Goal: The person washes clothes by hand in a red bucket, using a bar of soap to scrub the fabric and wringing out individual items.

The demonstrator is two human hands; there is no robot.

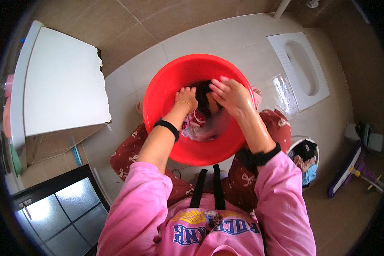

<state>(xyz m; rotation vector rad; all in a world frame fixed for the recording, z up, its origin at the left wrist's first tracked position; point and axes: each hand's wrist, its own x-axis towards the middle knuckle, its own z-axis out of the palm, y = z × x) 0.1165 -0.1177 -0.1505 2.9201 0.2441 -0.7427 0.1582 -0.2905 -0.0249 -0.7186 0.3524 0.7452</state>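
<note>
Between my knees stands a big red basin (175, 150). In it lie wet clothes: a dark garment (204, 96), a red and pink patterned piece (197, 118) and a pale cloth (194, 133) in murky water. My left hand (186, 99) is over the basin's left half, palm down beside the dark garment. Its fingers are slightly bent and foreshortened, with nothing visible in them. At the basin's right side my right hand (232, 96) is raised over the clothes, wet, fingers stretched out and holding nothing. Part of the dark garment is hidden behind both hands.
A bucket (315, 174) of more clothes stands right of my knee. Beyond it lean a purple and white squeegee-like tool (347, 170) and other cleaning gear. A squat toilet (301, 70) is set in the floor at far right. A white cabinet (66, 81) stands at left.
</note>
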